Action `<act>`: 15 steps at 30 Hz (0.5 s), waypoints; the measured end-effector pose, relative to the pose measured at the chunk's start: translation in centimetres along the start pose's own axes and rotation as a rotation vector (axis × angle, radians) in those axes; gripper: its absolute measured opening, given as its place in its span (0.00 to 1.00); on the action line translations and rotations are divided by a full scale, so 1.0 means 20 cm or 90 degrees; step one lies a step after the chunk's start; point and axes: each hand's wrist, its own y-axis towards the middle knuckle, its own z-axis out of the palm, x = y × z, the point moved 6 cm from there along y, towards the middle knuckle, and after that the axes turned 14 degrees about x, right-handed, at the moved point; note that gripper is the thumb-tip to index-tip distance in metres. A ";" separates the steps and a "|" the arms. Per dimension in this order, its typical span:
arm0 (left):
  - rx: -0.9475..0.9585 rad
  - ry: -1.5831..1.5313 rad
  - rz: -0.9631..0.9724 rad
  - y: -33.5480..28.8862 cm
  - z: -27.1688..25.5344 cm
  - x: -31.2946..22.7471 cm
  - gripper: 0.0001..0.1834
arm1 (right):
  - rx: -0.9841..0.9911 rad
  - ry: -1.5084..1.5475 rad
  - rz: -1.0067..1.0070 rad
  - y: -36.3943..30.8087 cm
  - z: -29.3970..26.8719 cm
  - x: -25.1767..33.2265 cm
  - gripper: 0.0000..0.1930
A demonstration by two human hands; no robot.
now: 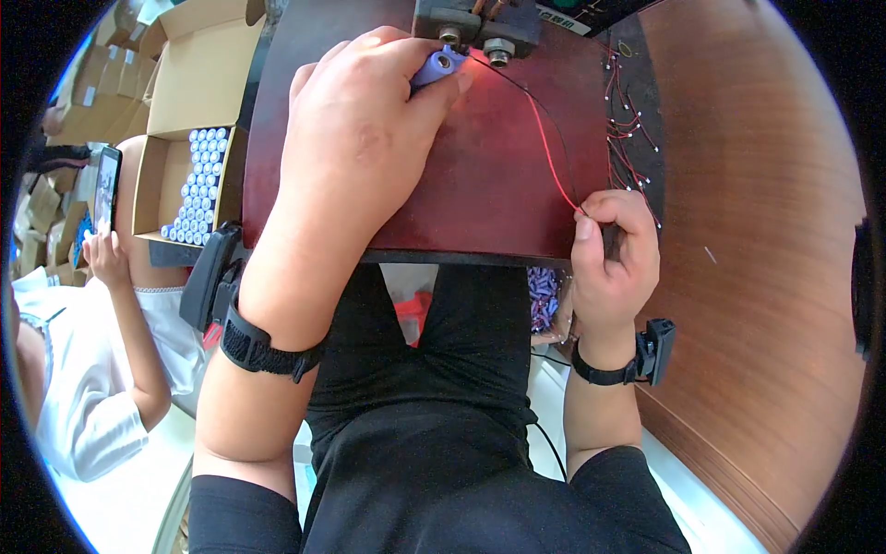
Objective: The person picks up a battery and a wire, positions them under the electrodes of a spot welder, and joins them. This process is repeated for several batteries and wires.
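My left hand (pixel 365 125) is closed around a blue-wrapped cylindrical battery cell (pixel 432 68), its end facing up. The cell is held right beside a dark metal machine head (pixel 475 26) with two bolts and copper-coloured rods; whether they touch is hard to see. Reddish light glows near the fingertips. A thin red wire (pixel 544 138) and a black wire run from beside the cell to my right hand (pixel 616 254). There, thumb and forefinger pinch the wire ends near the right edge of the dark red work board (pixel 461 175).
At left, an open cardboard box (pixel 152 198) holds rows of blue battery cells. More wires with small white connectors (pixel 632 138) lie on the right. A container of blue cells (pixel 544 300) stands below the board. Another person (pixel 92 369) sits at left holding a phone (pixel 108 189).
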 end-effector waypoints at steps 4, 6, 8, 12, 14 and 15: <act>0.004 0.003 -0.015 0.00 0.00 -0.01 0.16 | 0.033 0.098 0.112 0.02 -0.01 0.02 0.09; -0.003 0.014 -0.006 -0.02 0.00 0.00 0.17 | 0.081 0.180 0.258 0.07 0.00 0.04 0.12; -0.010 0.023 0.005 -0.02 -0.01 -0.01 0.17 | 0.121 0.171 0.253 0.13 -0.01 0.05 0.14; 0.016 -0.002 -0.006 -0.01 0.00 0.01 0.17 | 0.165 0.121 0.272 0.21 0.03 0.06 0.11; 0.024 -0.025 -0.005 -0.02 -0.01 0.00 0.17 | 0.143 0.134 0.296 0.21 0.04 0.04 0.11; 0.046 -0.037 -0.021 -0.02 -0.02 -0.01 0.17 | 0.140 0.132 0.292 0.21 0.04 0.03 0.11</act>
